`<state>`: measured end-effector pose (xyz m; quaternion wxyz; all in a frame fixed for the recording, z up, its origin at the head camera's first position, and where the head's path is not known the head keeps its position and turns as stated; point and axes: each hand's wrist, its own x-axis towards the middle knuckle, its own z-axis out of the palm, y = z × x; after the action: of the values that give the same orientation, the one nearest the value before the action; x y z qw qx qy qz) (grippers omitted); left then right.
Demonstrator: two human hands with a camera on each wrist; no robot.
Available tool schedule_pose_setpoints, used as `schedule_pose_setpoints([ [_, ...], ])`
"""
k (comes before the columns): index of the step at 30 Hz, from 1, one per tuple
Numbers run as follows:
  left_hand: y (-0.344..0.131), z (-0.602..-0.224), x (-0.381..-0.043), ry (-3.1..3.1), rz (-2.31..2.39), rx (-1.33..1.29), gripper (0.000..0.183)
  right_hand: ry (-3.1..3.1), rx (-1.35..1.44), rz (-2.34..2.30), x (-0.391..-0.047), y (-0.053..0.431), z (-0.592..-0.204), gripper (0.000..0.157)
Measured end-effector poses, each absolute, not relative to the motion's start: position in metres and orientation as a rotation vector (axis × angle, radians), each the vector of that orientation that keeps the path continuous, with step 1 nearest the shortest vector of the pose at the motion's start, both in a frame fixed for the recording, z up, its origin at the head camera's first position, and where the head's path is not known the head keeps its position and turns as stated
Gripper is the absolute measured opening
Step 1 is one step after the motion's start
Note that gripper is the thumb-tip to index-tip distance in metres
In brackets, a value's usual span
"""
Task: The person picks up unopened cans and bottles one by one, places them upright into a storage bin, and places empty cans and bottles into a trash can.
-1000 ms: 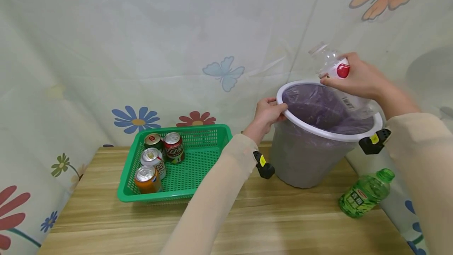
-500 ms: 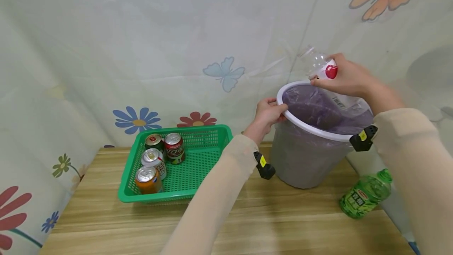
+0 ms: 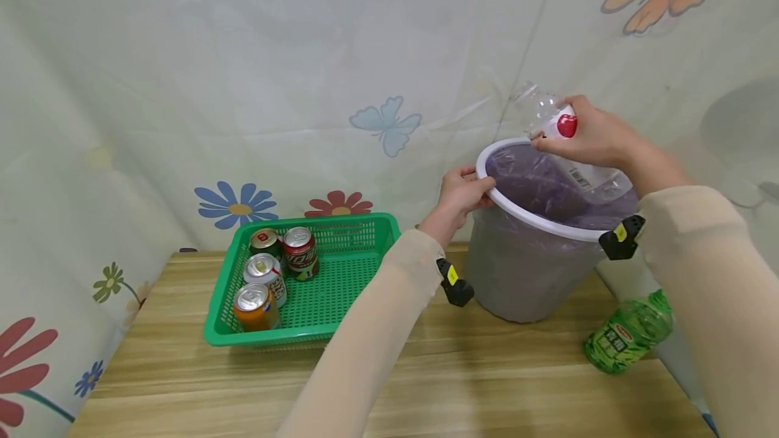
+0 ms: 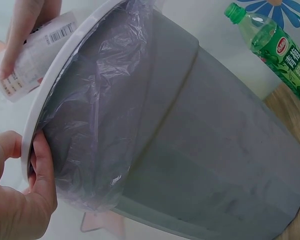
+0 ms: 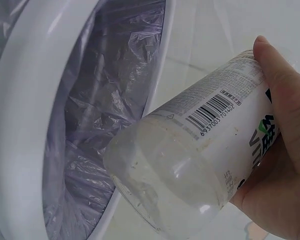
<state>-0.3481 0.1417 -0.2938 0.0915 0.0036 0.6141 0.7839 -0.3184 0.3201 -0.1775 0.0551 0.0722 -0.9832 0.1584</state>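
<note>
My right hand (image 3: 599, 134) grips a clear plastic bottle (image 5: 190, 150) round its white label, which bears a barcode and a red fruit picture. The bottle lies tilted over the mouth of a grey trash can (image 3: 517, 269), its base toward the opening in the right wrist view. My left hand (image 3: 459, 198) pinches the can's white rim (image 4: 55, 75) at its left side, thumb outside and fingers under the edge. A thin purplish bag (image 5: 85, 175) lines the can and folds over the rim. The bottom of the can's inside is hidden.
A green plastic basket (image 3: 301, 338) stands on the wooden table (image 3: 450, 384) at left, holding several drink cans (image 3: 255, 308). A green tea bottle (image 3: 627, 335) leans near the table's right edge, partly behind my right sleeve. A patterned cloth wall (image 3: 304, 86) rises behind.
My right hand has moved a little left with the clear bottle, further over the can's mouth. My left hand stays at the rim. The basket and the green bottle have not moved.
</note>
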Motion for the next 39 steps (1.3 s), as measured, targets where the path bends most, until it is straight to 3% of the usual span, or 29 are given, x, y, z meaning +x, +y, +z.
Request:
schedule_pose_setpoints([
  [39,0.141,-0.299,-0.35,1.803,2.341,0.019,0.046,-3.068,0.328,0.538,-0.318,0.323,-0.189,0.091],
])
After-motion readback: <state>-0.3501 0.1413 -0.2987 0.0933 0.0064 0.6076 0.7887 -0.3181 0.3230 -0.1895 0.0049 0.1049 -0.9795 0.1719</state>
